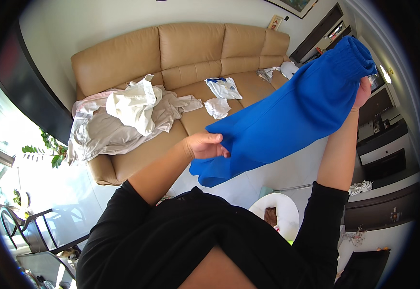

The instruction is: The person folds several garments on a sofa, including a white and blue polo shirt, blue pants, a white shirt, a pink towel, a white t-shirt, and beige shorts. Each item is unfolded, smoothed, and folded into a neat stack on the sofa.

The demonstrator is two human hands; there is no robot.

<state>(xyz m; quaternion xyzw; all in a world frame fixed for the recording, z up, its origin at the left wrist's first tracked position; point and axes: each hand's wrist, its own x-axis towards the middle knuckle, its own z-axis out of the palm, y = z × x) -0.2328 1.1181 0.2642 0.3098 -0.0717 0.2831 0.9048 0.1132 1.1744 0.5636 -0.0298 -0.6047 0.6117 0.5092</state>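
Observation:
A bright blue garment with a gathered elastic band (278,112), which looks like trousers or shorts, stretches across the air in front of me. My right hand (363,93) grips it at the elastic end, raised at the right; most of those fingers are hidden behind the cloth. Lower down, near the loose hems, my left hand (207,145) has its fingers curled into the fabric, thumb on top. The two hems hang in folds just past that hand.
Behind stands a tan leather sofa (192,43). A crumpled pale heap of cloth (112,133) with a white shirt (132,104) covers its left seat. Folded white garments (224,88) lie mid-seat. A round white stool or seat (289,213) is near my right side; a black chair (33,231) is at lower left.

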